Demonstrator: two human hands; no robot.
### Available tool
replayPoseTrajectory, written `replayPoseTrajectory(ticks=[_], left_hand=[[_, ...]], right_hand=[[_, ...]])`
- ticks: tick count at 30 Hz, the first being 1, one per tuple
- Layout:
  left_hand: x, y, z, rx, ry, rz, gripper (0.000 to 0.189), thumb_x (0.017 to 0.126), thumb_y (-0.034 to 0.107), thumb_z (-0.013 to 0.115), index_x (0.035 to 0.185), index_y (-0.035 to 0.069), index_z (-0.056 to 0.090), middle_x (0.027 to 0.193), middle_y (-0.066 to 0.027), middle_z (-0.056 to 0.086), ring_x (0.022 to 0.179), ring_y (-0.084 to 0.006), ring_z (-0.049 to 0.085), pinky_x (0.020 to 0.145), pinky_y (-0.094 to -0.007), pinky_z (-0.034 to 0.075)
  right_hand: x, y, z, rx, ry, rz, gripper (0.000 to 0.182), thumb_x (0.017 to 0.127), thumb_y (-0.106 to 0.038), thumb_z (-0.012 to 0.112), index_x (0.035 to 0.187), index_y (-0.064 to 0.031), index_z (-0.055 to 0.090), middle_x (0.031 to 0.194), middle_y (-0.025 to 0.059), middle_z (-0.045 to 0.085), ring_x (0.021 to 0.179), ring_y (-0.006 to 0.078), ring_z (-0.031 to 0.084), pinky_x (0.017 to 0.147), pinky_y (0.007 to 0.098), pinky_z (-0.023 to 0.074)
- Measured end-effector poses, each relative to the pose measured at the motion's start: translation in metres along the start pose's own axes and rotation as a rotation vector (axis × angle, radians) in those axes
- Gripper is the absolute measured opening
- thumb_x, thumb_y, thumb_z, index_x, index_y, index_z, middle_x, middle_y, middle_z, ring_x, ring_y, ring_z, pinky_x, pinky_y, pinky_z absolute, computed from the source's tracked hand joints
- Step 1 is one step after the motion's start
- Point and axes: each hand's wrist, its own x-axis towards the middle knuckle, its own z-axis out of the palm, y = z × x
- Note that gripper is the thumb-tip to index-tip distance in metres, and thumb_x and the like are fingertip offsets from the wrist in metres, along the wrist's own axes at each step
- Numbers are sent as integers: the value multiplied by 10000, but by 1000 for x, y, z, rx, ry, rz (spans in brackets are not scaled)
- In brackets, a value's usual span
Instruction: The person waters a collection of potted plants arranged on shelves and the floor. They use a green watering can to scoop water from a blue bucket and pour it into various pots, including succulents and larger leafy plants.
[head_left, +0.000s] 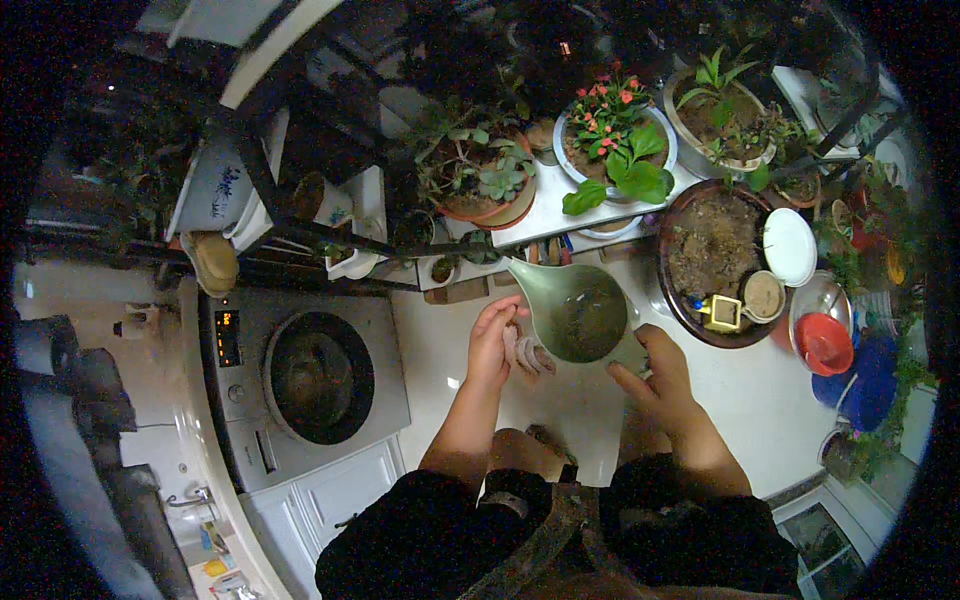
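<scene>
A pale green pouring jug (540, 315) is held up in front of me, its spout toward the plant shelf. Murky water (595, 319) shows inside it. My right hand (664, 375) grips the jug at its lower right side, thumb and fingers around what looks like the handle. My left hand (493, 337) pinches a crumpled greyish-pink cloth (531, 355) that hangs by the jug's left side. The left fingertips come close to the jug's wall; whether they touch it I cannot tell.
Ahead is a white shelf (541, 222) with a succulent pot (487, 180) and a red-flowering plant (607, 112). At right stand a large soil-filled pot (709, 247), a white lid (790, 246), a red bowl (823, 343) and a blue container (874, 382). A washing machine (390, 360) is at left.
</scene>
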Motion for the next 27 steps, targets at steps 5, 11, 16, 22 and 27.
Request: replayPoseTrajectory(ticks=[5, 11, 16, 22, 27], left_hand=[[-38, 29, 14, 59, 73, -30, 188, 956, 138, 576, 1113, 64, 649, 979, -69, 689, 621, -54, 508, 565, -203, 404], [-106, 76, 25, -18, 71, -48, 203, 957, 139, 577, 1129, 57, 645, 1017, -98, 684, 540, -41, 442, 514, -184, 358], [-152, 88, 12, -52, 166, 2, 215, 960, 130, 570, 1146, 57, 650, 1005, -100, 687, 534, -35, 420, 500, -188, 348], [-200, 109, -1, -76, 230, 60, 201, 962, 123, 567, 1119, 55, 673, 976, -73, 695, 624, -44, 473, 594, -192, 397], [-226, 113, -8, -134, 309, 80, 207, 959, 125, 570, 1127, 48, 664, 979, -73, 696, 679, -53, 503, 644, -200, 417]], right_hand=[[5, -13, -4, -39, -2, 51, 373, 819, -167, 748, 1074, 15, 546, 901, 173, 594, 798, 330, 581, 700, 384, 466], [49, -40, -12, -60, -20, 52, 405, 833, -216, 759, 1095, 10, 548, 921, 188, 613, 824, 343, 604, 703, 407, 477], [106, -61, -17, -139, 9, -30, 420, 863, -296, 724, 1111, -3, 554, 930, 196, 620, 807, 343, 608, 688, 422, 480], [189, -96, -30, -230, -89, -7, 408, 871, -348, 707, 1007, 6, 557, 926, 218, 617, 765, 371, 593, 693, 422, 477], [234, -104, -28, -391, -174, -9, 478, 870, -443, 679, 934, 17, 563, 900, 239, 642, 873, 414, 628, 756, 471, 486]])
